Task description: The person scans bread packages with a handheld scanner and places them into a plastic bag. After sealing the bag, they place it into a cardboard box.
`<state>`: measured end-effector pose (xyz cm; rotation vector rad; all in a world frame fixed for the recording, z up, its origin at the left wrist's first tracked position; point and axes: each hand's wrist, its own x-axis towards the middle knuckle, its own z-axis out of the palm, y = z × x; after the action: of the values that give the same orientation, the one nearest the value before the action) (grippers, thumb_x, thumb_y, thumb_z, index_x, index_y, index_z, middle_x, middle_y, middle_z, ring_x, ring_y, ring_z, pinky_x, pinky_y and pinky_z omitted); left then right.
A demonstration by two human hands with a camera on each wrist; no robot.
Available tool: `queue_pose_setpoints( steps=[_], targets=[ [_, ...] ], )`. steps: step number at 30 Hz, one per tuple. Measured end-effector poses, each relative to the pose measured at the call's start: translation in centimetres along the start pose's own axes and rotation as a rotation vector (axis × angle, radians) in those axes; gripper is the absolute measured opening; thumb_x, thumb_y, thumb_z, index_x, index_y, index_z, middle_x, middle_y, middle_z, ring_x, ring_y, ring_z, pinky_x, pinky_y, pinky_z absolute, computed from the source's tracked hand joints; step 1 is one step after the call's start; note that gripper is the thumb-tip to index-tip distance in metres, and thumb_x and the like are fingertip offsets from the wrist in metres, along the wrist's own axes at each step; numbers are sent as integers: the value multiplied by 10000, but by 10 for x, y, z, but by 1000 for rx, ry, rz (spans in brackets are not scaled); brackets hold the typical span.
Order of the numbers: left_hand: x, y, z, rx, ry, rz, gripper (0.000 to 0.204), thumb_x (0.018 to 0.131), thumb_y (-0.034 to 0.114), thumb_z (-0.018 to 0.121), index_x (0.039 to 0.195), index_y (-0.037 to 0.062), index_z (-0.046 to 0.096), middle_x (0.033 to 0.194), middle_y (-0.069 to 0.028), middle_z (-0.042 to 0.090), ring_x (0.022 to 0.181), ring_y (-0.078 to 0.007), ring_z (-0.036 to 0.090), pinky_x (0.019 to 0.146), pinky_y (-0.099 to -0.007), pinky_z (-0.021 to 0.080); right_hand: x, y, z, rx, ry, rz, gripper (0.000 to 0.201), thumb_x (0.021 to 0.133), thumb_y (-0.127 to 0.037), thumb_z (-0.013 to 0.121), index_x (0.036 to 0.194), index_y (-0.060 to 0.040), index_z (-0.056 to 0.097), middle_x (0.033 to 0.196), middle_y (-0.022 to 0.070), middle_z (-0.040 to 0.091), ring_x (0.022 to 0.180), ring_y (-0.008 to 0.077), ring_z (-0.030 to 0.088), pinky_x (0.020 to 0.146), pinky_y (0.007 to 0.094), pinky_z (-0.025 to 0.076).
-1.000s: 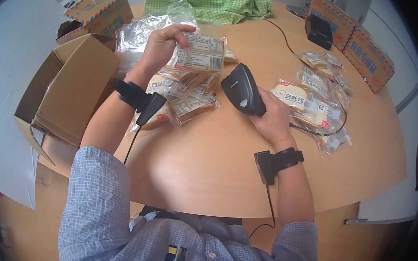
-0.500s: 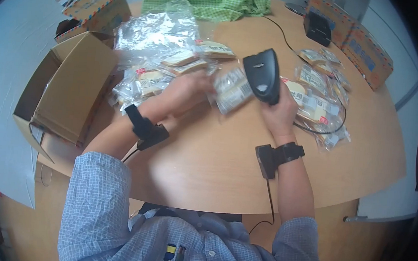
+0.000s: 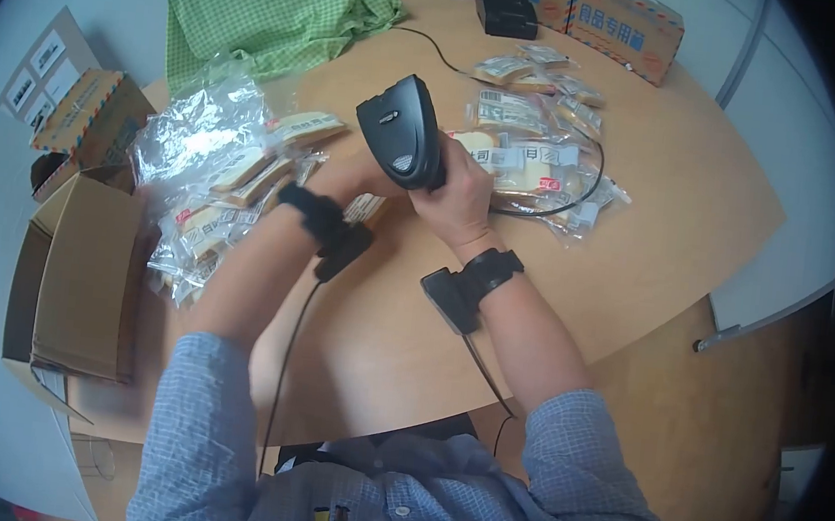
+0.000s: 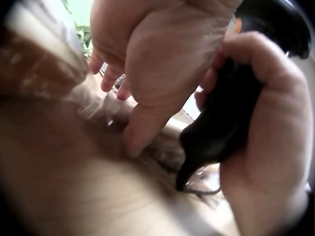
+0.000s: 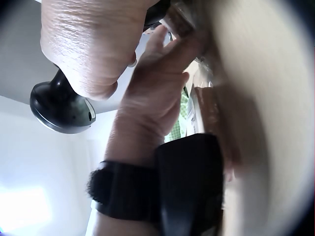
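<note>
My right hand [image 3: 459, 194] grips the handle of a black scanner [image 3: 402, 133], its head tilted up. My left hand [image 4: 167, 64] reaches beneath and beside it, mostly hidden in the head view. In the left wrist view its thumb and fingers are spread above blurred clear wrapping [image 4: 108, 110]. The right wrist view shows the left hand [image 5: 155, 91] with fingers extended near a wrapped packet [image 5: 178, 20]; contact is unclear. Part of a bread packet [image 3: 364, 207] shows beside the left wrist. Bagged bread [image 3: 205, 225] is heaped at left, and more packets [image 3: 522, 165] lie at right.
An open carton [image 3: 89, 279] stands at the left edge, with a printed box [image 3: 99, 119] behind it. Green checked cloth [image 3: 260, 14], a black device [image 3: 507, 11] and printed boxes [image 3: 621, 29] are at the back. The scanner's cable [image 3: 598, 177] loops over the right packets.
The head view has swung right, shifting the table leftward in it. My left hand has moved right, close to the right hand, and the packet it held is now largely hidden. The scanner remains gripped.
</note>
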<state>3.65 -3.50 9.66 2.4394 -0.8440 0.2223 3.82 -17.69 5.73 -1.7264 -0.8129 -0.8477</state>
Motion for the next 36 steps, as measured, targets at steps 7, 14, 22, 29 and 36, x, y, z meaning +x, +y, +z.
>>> queue_pose_setpoints(
  steps=[7, 14, 22, 29, 36],
  targets=[
    [12, -33, 30, -108, 246, 47, 248, 715, 129, 671, 936, 47, 593, 859, -81, 616, 775, -183, 552, 712, -308, 461, 2, 6, 0, 8, 36, 16, 397, 605, -133, 681, 973, -70, 545, 791, 125, 576, 727, 317, 590, 624, 389, 485],
    [-36, -24, -63, -533, 451, -685, 340, 903, 168, 469, 1203, 9, 461, 873, -92, 596, 732, -141, 603, 645, -264, 489, 2, -2, -2, 21, -130, 2, 396, 601, -108, 696, 972, -86, 558, 847, 107, 612, 772, 297, 602, 651, 367, 491],
    [-100, -16, -112, -411, 386, -833, 298, 921, 236, 457, 1154, 73, 547, 907, -7, 605, 753, -94, 570, 605, -245, 478, -2, -6, 0, 36, -441, -55, 376, 592, -74, 678, 951, -73, 565, 868, 112, 618, 792, 301, 596, 672, 367, 490],
    [-123, -7, -123, -314, 281, -910, 322, 926, 253, 454, 1178, 70, 539, 924, -19, 607, 734, -97, 563, 556, -242, 469, -1, -7, 2, 1, -429, -12, 376, 591, -83, 679, 949, -64, 565, 877, 116, 621, 788, 306, 600, 674, 370, 490],
    [-131, -12, -128, 398, -23, -886, 240, 814, 226, 554, 943, 45, 646, 803, -129, 640, 737, -228, 619, 634, -343, 484, 2, -7, 0, -45, -347, -25, 365, 598, -96, 681, 944, -75, 563, 869, 101, 619, 802, 292, 601, 674, 365, 489]
  ],
)
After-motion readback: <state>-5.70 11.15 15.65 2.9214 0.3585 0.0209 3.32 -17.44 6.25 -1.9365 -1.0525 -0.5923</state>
